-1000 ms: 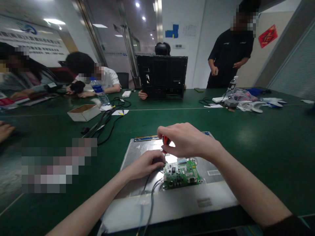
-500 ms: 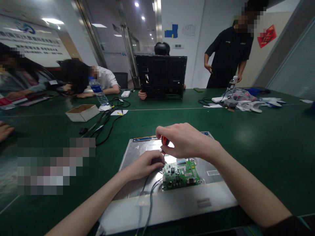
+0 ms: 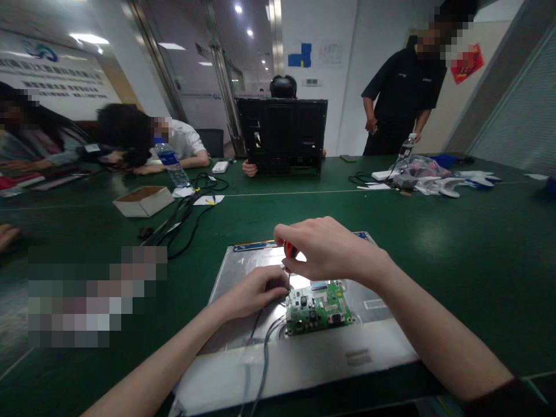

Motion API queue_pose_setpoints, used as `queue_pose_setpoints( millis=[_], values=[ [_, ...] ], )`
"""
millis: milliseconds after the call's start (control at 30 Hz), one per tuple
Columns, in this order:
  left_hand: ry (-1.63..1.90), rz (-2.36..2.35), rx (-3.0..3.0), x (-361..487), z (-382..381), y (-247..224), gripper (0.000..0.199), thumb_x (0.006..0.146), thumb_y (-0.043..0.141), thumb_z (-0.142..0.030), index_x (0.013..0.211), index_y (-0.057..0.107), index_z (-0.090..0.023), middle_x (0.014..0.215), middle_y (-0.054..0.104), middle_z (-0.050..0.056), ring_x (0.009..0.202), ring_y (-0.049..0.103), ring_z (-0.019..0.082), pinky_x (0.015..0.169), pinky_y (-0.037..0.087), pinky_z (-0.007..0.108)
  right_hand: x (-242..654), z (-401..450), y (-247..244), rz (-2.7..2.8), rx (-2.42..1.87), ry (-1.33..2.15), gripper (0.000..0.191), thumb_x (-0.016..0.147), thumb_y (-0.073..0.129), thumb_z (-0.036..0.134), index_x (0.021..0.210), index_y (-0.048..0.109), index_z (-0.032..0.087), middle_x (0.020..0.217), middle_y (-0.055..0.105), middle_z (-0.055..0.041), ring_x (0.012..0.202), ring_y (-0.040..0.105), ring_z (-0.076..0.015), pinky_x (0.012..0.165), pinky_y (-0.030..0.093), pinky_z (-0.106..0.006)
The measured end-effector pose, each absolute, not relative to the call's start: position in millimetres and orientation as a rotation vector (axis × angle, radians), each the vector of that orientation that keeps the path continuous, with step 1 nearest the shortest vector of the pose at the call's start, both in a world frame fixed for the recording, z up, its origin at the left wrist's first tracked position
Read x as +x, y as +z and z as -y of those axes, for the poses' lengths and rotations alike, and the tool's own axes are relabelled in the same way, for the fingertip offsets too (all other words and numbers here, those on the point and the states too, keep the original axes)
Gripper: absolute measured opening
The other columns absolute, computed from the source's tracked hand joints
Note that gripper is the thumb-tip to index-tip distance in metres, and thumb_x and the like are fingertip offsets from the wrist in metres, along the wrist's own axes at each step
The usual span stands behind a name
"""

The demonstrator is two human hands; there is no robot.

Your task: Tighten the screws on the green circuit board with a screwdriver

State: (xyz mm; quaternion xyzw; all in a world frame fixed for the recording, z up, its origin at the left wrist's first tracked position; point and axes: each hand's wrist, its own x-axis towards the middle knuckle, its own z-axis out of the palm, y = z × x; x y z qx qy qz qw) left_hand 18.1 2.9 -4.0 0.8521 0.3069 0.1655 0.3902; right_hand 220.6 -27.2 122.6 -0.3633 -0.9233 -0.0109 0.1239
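One green circuit board (image 3: 319, 307) lies on the silvery metal back of a flat panel (image 3: 243, 272), with a screwdriver (image 3: 290, 252) standing upright over its far left corner. The right hand (image 3: 328, 246) reaches in from above, its fingers and thumb closed around the red and black handle, and the thin shaft runs down to the corner of the board. The left hand (image 3: 264, 285) rests low on the panel just beside that corner, fingers curled near the shaft; whether they pinch anything cannot be told. Dark cables (image 3: 266, 362) run from beside the board over the pale strip (image 3: 304, 362) along the panel's near side. The panel lies on a green table (image 3: 434, 249). Farther off to the left are more black cables (image 3: 195, 229), an open white box (image 3: 143, 204) and a tilted bottle with a blue cap (image 3: 171, 162). Straight across, a person's fingers (image 3: 249, 168) hold the edge of an upright black frame (image 3: 282, 136). To its right, white gloves (image 3: 443, 186) lie by a clear plastic bag (image 3: 421, 167) and another bottle (image 3: 407, 146), and a person in black (image 3: 402, 92) stands behind the table; a person in white (image 3: 185, 142) leans over it at the left
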Motion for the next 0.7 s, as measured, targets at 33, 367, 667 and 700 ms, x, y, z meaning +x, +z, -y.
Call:
queue_pose_setpoints(
  millis=[33, 367, 667, 700],
  values=[
    [0.418, -0.780, 2.160, 18.1, -3.1, -4.7, 0.008, 0.087, 0.056, -0.021, 0.087, 0.063, -0.017, 0.083, 0.065, 0.002, 0.076, 0.059, 0.018, 0.069, 0.045, 0.029, 220.5, 27.2, 122.5, 2.694, -1.060, -0.031, 0.014, 0.084, 0.052, 0.024, 0.097, 0.054, 0.018, 0.084, 0.068, -0.0018, 0.065, 0.052, -0.0129, 0.050, 0.021, -0.026],
    [0.431, -0.790, 2.167, 19.4, 0.5, 0.6, 0.008, 0.087, 0.055, -0.018, 0.086, 0.062, -0.017, 0.083, 0.065, 0.001, 0.078, 0.059, 0.017, 0.073, 0.045, 0.028, 220.0, 23.2, 118.2, 2.660, -1.126, -0.083, 0.025, 0.088, 0.057, 0.044, 0.097, 0.056, 0.020, 0.079, 0.068, -0.0019, 0.063, 0.055, -0.0145, 0.051, 0.020, -0.027],
    [0.433, -0.757, 2.196, 17.7, -2.4, -5.0, 0.007, 0.087, 0.056, -0.019, 0.090, 0.063, -0.017, 0.083, 0.065, 0.002, 0.075, 0.059, 0.017, 0.069, 0.045, 0.028, 219.0, 27.1, 121.0, 2.683, -1.075, 0.015, 0.019, 0.084, 0.056, 0.027, 0.100, 0.053, 0.019, 0.084, 0.068, -0.0020, 0.065, 0.053, -0.0132, 0.051, 0.021, -0.026],
    [0.431, -0.753, 2.199, 17.7, -2.4, -4.8, 0.008, 0.088, 0.056, -0.019, 0.090, 0.063, -0.017, 0.085, 0.066, 0.002, 0.076, 0.059, 0.018, 0.070, 0.045, 0.028, 219.0, 27.4, 121.0, 2.679, -1.088, 0.005, 0.019, 0.085, 0.056, 0.031, 0.098, 0.053, 0.019, 0.081, 0.067, -0.0017, 0.063, 0.053, -0.0131, 0.051, 0.021, -0.026]
  ],
)
